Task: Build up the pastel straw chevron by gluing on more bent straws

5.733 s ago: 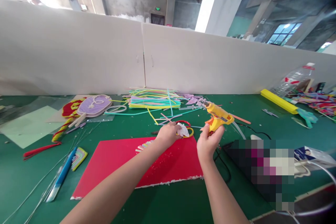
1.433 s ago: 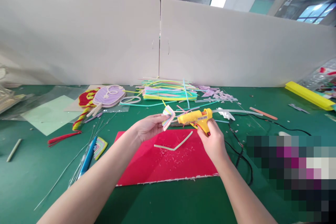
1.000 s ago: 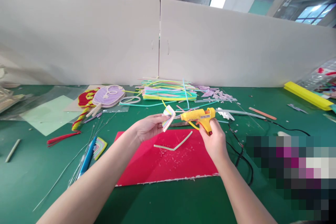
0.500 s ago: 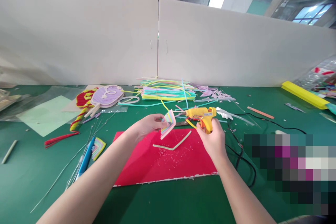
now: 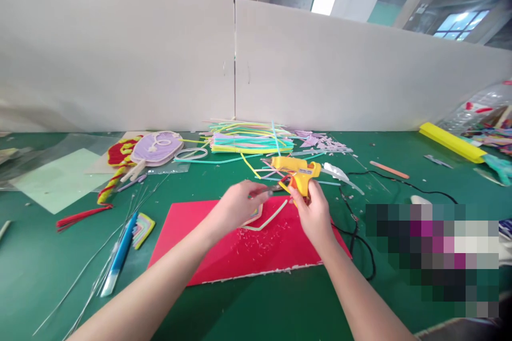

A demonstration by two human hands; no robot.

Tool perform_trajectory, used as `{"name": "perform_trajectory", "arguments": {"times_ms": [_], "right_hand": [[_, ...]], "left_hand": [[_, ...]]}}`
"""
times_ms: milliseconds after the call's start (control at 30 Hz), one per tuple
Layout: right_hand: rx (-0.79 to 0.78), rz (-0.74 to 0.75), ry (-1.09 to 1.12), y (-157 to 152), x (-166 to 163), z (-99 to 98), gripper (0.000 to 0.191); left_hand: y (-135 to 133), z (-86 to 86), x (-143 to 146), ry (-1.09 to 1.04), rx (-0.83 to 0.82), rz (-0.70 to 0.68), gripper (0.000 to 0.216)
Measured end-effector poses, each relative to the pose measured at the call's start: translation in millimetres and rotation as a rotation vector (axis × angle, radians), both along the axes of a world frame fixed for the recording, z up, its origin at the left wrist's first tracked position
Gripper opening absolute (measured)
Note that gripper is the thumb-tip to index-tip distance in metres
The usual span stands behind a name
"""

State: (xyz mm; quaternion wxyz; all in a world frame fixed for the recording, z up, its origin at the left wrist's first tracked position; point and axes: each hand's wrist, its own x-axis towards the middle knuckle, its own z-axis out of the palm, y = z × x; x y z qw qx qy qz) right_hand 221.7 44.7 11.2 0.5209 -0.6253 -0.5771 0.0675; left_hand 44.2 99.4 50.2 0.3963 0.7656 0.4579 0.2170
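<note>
My left hand (image 5: pixel 236 206) is closed on a small pastel piece made of layered strips (image 5: pixel 256 215), held low against the red board (image 5: pixel 224 250). A bent pale strip (image 5: pixel 272 217) lies on the board right beside that piece. My right hand (image 5: pixel 314 213) grips the handle of a yellow glue gun (image 5: pixel 294 168), whose nozzle points left above the board's far edge. Its black cord (image 5: pixel 360 234) trails off to the right.
A pile of pastel strips (image 5: pixel 250 141) lies at the back by the white partition. A purple and red woven craft (image 5: pixel 150 148), thin wires (image 5: pixel 104 261), a blue pen (image 5: pixel 118 253) and a small layered fan piece (image 5: pixel 143 224) lie left. A yellow bar (image 5: pixel 452 141) lies far right.
My left hand has lowered the pastel piece from mid-air onto the red board. The glue gun has drawn back from the piece and now sits a little lower and farther.
</note>
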Motion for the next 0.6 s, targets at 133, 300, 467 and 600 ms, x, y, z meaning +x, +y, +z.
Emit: {"name": "perform_trajectory", "arguments": {"times_ms": [133,300,467,600], "right_hand": [[0.047,0.136,-0.026,-5,-16,-1.6,0.027],[0.123,0.128,-0.226,-21,-26,13.0,0.032],[0.439,-0.054,-0.396,-44,4,47.2,0.033],[0.504,-0.287,-0.734,-53,36,73.5,0.038]], "left_hand": [[-26,-9.7,28,-0.538,-0.193,-0.168,0.044],[-39,-11.7,35,-0.801,-0.332,-0.029,0.038],[-44,9.1,29,-0.802,-0.403,0.034,0.044],[-47,15.2,27,-0.751,-0.419,-0.098,0.046]]}}
